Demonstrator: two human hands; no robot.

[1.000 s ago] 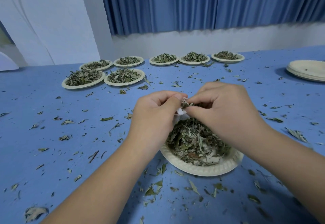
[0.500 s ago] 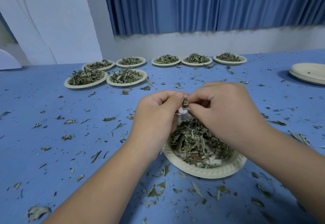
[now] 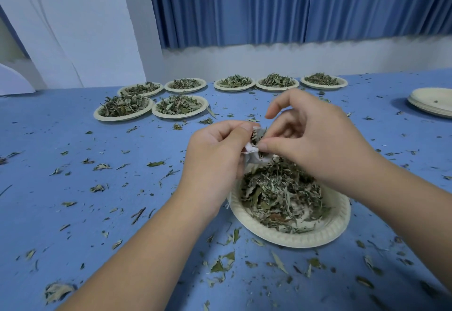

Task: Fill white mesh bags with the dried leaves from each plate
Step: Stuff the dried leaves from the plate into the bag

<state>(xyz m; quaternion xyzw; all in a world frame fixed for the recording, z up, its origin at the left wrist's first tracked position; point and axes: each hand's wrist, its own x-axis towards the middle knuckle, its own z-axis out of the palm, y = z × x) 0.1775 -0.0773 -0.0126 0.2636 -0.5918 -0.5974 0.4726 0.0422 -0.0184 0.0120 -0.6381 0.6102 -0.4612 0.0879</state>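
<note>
Left fingers [image 3: 232,131]: curled tight round the white mesh bag [image 3: 253,154]. The left hand [image 3: 215,161] holds it up.
Right fingers [image 3: 270,145]: the thumb and one finger pinch the bag's open top, with bits of leaf there. The first finger sticks up and touches nothing. The right hand [image 3: 318,144] is over the heap.
Near plate [image 3: 325,236]: right under both hands, on the blue table [image 3: 73,188].
Dried leaves [image 3: 281,195]: a big heap on the near plate, with lots left.
Bag's place: just above the near plate's far left rim, between the two hands, mouth up. The left hand hides most of it.
Next move: I think more leaves go in. The heap lies just below the right fingers, so that hand is nearer.
Full plates [image 3: 179,106]: seven, well behind the near plate.
Empty plates [image 3: 433,101]: a stack, far behind the near plate, to its right.
</note>
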